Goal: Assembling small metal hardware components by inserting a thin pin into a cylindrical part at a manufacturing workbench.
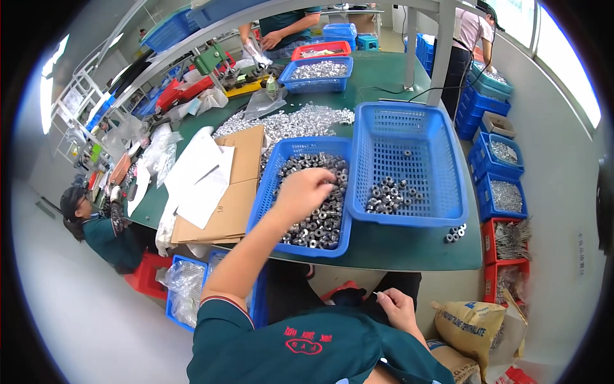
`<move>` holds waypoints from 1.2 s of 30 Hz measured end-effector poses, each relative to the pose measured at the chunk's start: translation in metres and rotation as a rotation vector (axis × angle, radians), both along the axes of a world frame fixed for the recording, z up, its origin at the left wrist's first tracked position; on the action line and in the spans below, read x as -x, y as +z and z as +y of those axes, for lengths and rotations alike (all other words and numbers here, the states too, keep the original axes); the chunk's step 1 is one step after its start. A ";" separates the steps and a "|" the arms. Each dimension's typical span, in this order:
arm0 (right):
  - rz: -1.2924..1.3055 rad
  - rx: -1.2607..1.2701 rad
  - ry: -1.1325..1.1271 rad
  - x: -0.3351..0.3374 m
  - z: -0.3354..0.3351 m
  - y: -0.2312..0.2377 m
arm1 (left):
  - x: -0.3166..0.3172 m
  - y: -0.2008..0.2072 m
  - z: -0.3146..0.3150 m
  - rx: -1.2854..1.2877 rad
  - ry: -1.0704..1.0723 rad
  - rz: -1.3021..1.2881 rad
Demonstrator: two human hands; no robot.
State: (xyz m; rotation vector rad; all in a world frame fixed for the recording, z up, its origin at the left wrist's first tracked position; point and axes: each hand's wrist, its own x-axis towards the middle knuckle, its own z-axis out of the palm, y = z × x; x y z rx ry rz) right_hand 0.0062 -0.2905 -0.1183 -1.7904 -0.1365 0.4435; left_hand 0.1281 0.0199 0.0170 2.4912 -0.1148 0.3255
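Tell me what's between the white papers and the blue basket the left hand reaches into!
Brown cardboard lies between the white papers and that blue basket; the head view shows it.

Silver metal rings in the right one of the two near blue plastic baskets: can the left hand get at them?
Probably yes: the left hand is at the left basket, only adjoining rims look in the way, and the rings lie uncovered.

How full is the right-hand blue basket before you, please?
The blue basket is sparsely filled: metal parts inside leave most of its base bare.
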 end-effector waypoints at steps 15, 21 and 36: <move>-0.116 0.090 0.089 0.006 0.028 0.001 | -0.020 -0.047 0.059 -0.412 -0.273 0.123; -0.178 0.121 0.136 0.002 0.036 0.009 | -0.017 -0.046 0.064 -0.112 -0.195 0.161; -0.420 -0.104 0.116 -0.033 0.056 0.103 | 0.100 -0.016 -0.005 1.263 -0.056 0.319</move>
